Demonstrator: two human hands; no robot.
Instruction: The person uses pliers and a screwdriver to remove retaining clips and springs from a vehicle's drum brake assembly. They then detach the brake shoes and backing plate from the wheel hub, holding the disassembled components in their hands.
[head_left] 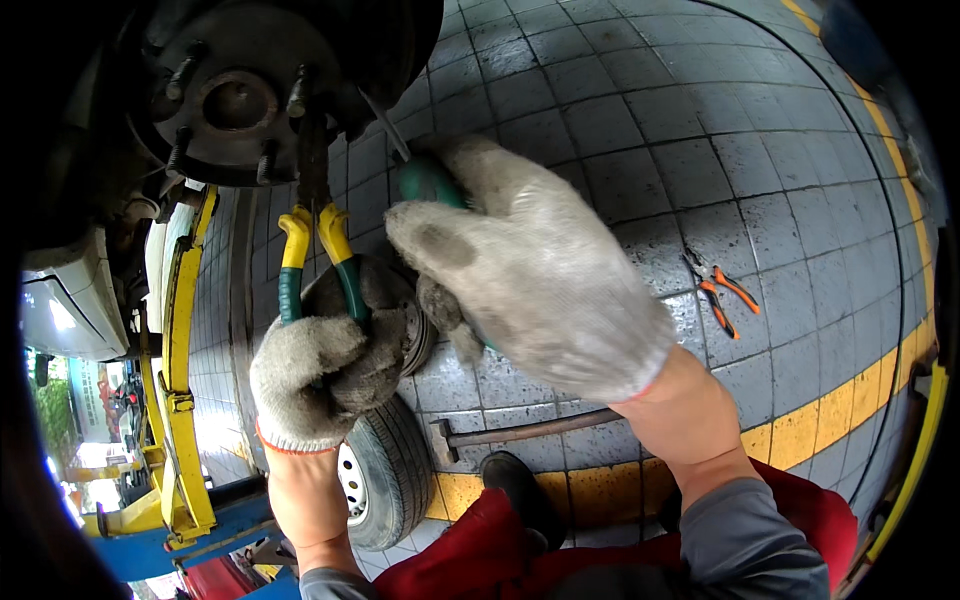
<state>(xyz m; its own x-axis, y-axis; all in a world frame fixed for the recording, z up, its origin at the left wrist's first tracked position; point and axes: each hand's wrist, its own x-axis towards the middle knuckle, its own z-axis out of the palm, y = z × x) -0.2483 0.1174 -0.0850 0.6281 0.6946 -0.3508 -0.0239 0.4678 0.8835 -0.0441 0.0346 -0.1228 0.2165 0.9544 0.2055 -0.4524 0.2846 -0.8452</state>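
Rusty steel makes up the wheel hub [235, 95] at the top left, its studs sticking out toward the camera and its upper edge lost in dark shadow. Below it, a spare wheel [385, 470] stands on the grey tiled floor [640, 130], mostly hidden behind the gloved hands. The right hand [535, 270], in a dirty knit glove, is closed around a green-handled screwdriver [425, 178]; the thin shaft slants up and left toward the hub, and its tip is hard to make out. The left hand [318, 375], gloved the same way, has its grip pressed together on the yellow-and-green handles of a pair of pliers [315, 255], whose long axis runs nearly straight up, nose hidden against the dark underside of the hub. A hammer [520, 435] lies on the floor by the yellow line, head to the left, handle partly covered by the right wrist. Well apart on the tiles to the right lie small orange-handled pliers [722, 290].
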